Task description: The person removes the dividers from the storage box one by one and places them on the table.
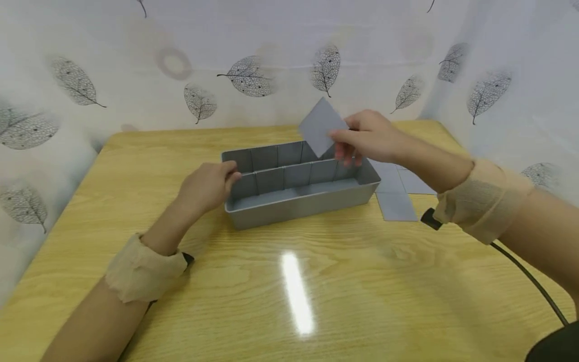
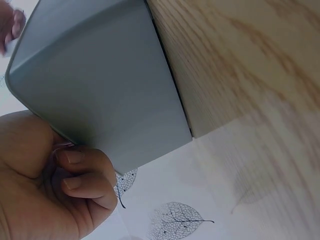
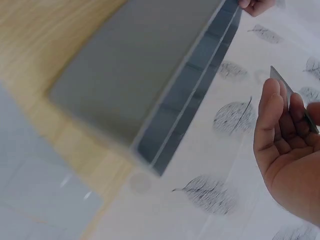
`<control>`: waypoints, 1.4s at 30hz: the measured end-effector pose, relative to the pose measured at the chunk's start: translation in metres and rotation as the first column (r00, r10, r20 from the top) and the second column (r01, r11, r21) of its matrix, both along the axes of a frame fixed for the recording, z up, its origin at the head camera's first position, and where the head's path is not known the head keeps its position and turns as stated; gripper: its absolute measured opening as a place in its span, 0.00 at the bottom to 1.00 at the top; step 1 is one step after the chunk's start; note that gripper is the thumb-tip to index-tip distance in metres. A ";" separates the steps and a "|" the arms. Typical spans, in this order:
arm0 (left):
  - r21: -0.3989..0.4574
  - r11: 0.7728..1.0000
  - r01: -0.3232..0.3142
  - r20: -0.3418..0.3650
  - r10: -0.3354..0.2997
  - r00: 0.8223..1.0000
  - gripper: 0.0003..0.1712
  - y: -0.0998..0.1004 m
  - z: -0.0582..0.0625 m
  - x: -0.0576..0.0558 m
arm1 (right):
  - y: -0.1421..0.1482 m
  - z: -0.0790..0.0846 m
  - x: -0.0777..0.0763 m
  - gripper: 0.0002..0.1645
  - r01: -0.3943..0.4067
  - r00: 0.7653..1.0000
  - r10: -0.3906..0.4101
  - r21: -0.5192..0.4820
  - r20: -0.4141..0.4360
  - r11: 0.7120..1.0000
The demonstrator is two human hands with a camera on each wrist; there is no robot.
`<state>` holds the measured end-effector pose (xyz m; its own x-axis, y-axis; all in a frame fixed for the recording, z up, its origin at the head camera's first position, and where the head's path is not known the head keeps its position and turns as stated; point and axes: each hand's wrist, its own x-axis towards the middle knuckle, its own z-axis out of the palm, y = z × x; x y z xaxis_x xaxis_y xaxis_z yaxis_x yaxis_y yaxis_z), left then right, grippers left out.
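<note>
A long grey storage box (image 1: 303,206) stands on the table, with a lengthwise divider (image 1: 297,176) running down its inside and upright grooves along the walls. My left hand (image 1: 205,186) grips the rim at the box's left end; in the left wrist view its fingers curl at the edge of the end wall (image 2: 100,85). Above the box's back right part, my right hand (image 1: 368,138) pinches a thin grey square panel (image 1: 320,125) by one corner. The panel is tilted, one corner pointing up and another down toward the box. Seen from the right wrist, it is nearly edge-on.
Several flat grey panels (image 1: 395,205) lie on the wooden table (image 1: 217,301) just right of the box, partly behind my right arm. A leaf-print curtain (image 1: 271,30) hangs behind the table. A black cable (image 1: 529,279) runs from the right wrist.
</note>
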<state>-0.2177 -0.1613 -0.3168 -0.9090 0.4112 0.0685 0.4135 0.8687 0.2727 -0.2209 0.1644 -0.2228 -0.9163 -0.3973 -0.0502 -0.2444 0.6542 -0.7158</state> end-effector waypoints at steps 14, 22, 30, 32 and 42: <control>-0.030 0.999 -0.016 0.009 0.016 1.000 0.14 0.002 0.005 0.003 | 0.128 -0.020 0.061 0.28 0.208 0.978 -0.203 -0.168 0.045 0.964; -0.020 1.000 -0.005 0.002 0.005 1.000 0.13 0.000 0.004 0.002 | 0.185 -0.050 0.083 0.28 0.275 0.927 -0.285 0.074 0.242 0.959; -0.023 1.000 0.009 0.013 -0.008 1.000 0.14 0.002 0.004 0.002 | 0.216 -0.086 0.098 0.25 0.240 0.868 -0.269 0.121 0.418 0.963; -0.026 1.000 0.007 0.013 -0.007 1.000 0.14 0.002 0.005 0.002 | 0.218 -0.091 0.098 0.25 0.214 0.850 -0.236 0.101 0.471 0.972; -0.032 0.999 0.006 0.015 -0.005 1.000 0.14 0.002 0.005 0.002 | 0.224 -0.110 0.097 0.28 0.149 0.834 -0.273 0.281 0.480 0.948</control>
